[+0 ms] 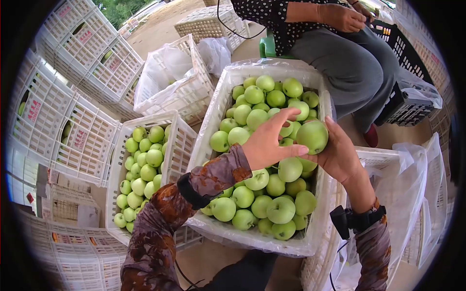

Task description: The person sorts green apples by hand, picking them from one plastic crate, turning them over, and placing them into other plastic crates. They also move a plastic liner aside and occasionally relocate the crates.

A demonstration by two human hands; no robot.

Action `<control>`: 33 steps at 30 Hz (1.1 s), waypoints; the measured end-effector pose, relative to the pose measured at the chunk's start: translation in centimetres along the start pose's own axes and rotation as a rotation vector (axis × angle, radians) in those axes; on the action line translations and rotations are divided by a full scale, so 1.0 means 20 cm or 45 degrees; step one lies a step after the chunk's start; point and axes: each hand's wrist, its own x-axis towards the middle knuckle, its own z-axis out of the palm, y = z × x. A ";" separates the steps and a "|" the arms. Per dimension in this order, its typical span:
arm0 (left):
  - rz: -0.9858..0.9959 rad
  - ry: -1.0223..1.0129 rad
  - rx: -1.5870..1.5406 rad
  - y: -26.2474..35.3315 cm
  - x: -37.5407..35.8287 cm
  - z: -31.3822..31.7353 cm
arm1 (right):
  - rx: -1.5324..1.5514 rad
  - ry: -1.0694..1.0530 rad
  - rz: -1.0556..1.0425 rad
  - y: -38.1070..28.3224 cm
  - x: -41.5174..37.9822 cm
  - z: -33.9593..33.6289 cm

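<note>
A green apple [312, 137] rests in my right hand [341, 154], whose fingers curl round its right side and underside above the crate. Beside it, my left hand [272, 138] is open, thumb and fingers spread apart, with the thumb tip right at the apple's lower left edge. Under both hands stands a large white crate [200, 154] lined with clear plastic and heaped with green apples [280, 209]. Some of those apples are hidden behind my hands and left forearm.
A smaller white crate [112, 194] of green apples stands at left, near stacked white crates [43, 121]. A plastic-lined crate [194, 97] sits behind it. Plastic-lined crates [388, 174] stand at right. Across from me sits a person [335, 63] beside a black crate [405, 104].
</note>
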 end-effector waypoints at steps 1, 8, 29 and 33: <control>0.067 0.007 -0.043 0.01 0.00 0.04 | -0.016 -0.106 -0.004 0.02 0.00 0.02; -0.160 0.170 0.009 -0.04 -0.01 -0.20 | -0.895 -0.045 -0.050 0.06 -0.11 0.08; -0.252 0.078 1.058 -0.78 0.34 -0.61 | -2.081 0.122 -0.763 0.25 -0.08 0.00; -0.137 0.122 1.247 -0.86 0.34 -0.60 | -2.122 0.098 -0.783 0.25 -0.07 0.00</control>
